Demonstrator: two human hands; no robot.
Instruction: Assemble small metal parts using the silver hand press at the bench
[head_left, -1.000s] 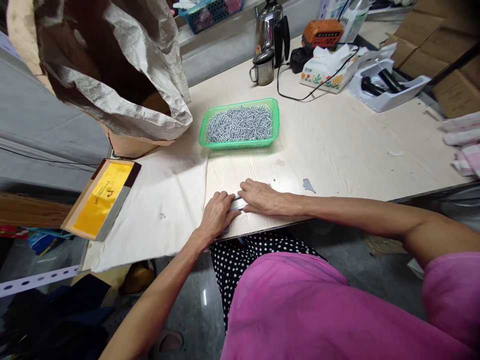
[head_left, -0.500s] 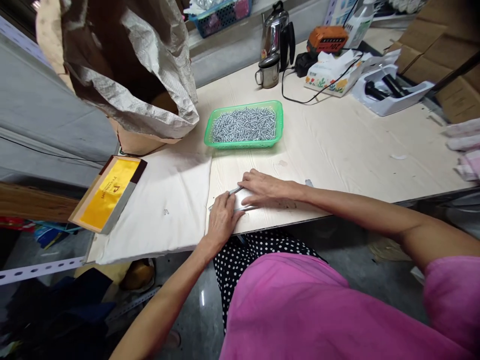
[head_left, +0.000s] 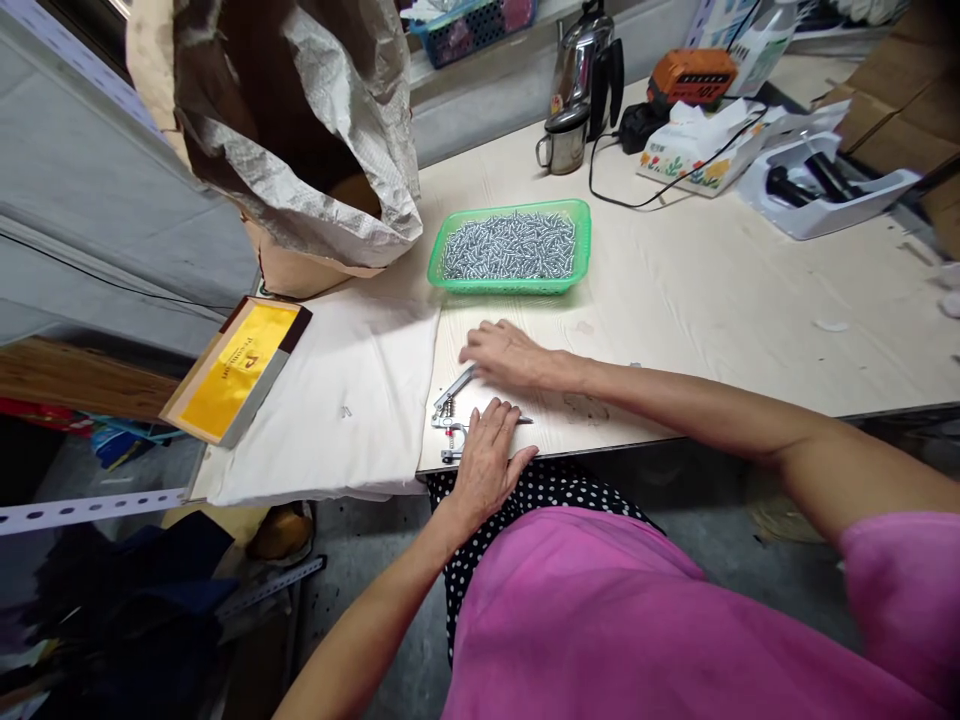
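Observation:
Silver hand pliers (head_left: 454, 385) with a coil spring and a small red part lie at the table's front edge, their handles spread apart. My left hand (head_left: 487, 460) is over the lower handle and closed on it, fingers together and thumb to the right; the handle's tip sticks out past the fingers. Close to the end of the upper handle is my right hand (head_left: 510, 357), its fingers bent and blurred by motion, so its grip is unclear. Beyond the hands, a green plastic basket (head_left: 510, 287) holds a heap of small silver screw-like pieces.
A white cloth (head_left: 330, 400) covers the table's left part, with a yellow-lined box (head_left: 247, 370) on it. A large paper sack (head_left: 300, 260) stands behind. Farther back are a steel mug (head_left: 566, 145), a kettle (head_left: 581, 60), an orange battery pack (head_left: 690, 78) and a white tray (head_left: 832, 205).
My right hand has lifted up and away from my left hand. My left hand has shifted right and down, uncovering the pliers, whose handles now stand apart. The view has shifted slightly.

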